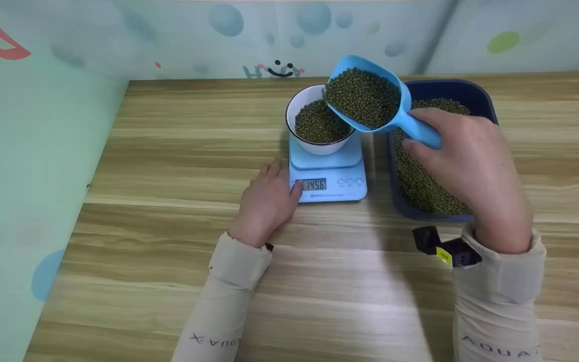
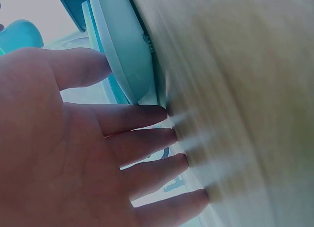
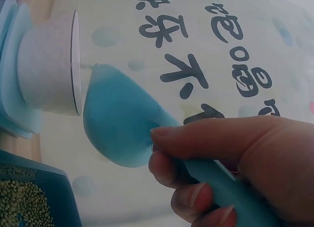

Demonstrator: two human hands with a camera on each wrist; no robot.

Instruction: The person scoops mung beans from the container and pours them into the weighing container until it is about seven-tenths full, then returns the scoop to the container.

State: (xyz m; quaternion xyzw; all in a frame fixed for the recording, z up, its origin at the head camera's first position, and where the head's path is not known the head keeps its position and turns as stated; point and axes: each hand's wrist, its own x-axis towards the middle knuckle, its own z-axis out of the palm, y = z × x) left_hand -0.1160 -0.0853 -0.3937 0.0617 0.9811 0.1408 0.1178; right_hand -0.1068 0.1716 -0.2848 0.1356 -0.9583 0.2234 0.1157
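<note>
My right hand (image 1: 475, 161) grips the handle of a blue scoop (image 3: 122, 119) heaped with small green mung beans (image 1: 362, 98). The scoop is tilted, its lip over the right rim of a white, dark-rimmed bowl (image 1: 321, 147). More mung beans lie inside that bowl, which stands on a light-blue kitchen scale (image 1: 340, 190). Digits resembling 145.6 show on its display (image 1: 314, 184). Beside the scale, my left hand (image 1: 268, 201) rests with extended fingers on the table; its thumb touches the scale's left edge, as the left wrist view (image 2: 78, 69) also shows.
A dark-blue tub (image 1: 480, 95) of mung beans stands right of the scale, partly under my right hand and forearm. The wooden table (image 1: 179, 166) meets a patterned wall (image 1: 169, 40) at the back. A black wrist camera (image 1: 453, 251) sits at my right cuff.
</note>
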